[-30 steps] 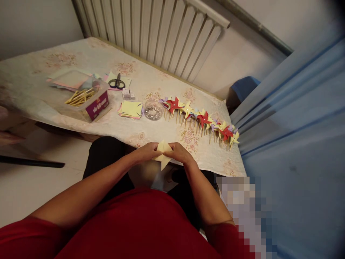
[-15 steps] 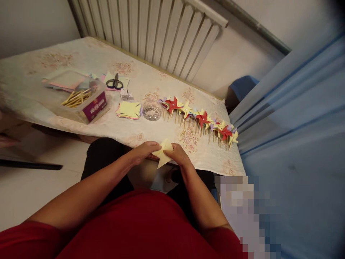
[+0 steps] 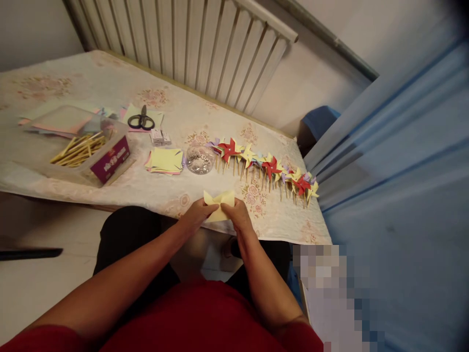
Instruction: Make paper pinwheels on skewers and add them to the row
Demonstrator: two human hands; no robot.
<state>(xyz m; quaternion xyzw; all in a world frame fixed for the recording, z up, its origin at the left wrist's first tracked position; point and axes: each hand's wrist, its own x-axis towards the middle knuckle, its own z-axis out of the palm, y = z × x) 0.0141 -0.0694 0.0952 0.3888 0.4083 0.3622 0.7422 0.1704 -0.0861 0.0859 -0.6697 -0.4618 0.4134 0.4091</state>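
A partly folded sheet of pale yellow paper (image 3: pixel 223 213) is held between my two hands at the table's near edge. My left hand (image 3: pixel 200 212) grips its left side, thumb on top. My right hand (image 3: pixel 239 213) pinches the right side, its thumb tip close to the left one near the paper's middle. Beyond it lie a stack of cut paper squares (image 3: pixel 165 160), yellow on top, and a clear round dish of small metal pieces (image 3: pixel 200 161). Finished paper pinwheels (image 3: pixel 271 167) in red, yellow and purple lie in a row on sticks to the right.
A clear plastic box (image 3: pixel 113 159) of yellow sticks stands on the left. Behind it are paper sheets (image 3: pixel 60 120), black-handled scissors (image 3: pixel 141 121) and small white boxes (image 3: pixel 160 138). A radiator (image 3: pixel 183 44) lines the far side; a blue curtain (image 3: pixel 395 186) hangs at right.
The yellow paper has turned: its pointed corner hung down before, and now a straighter edge faces me. My hands have shifted their hold on it. The view has moved slightly.
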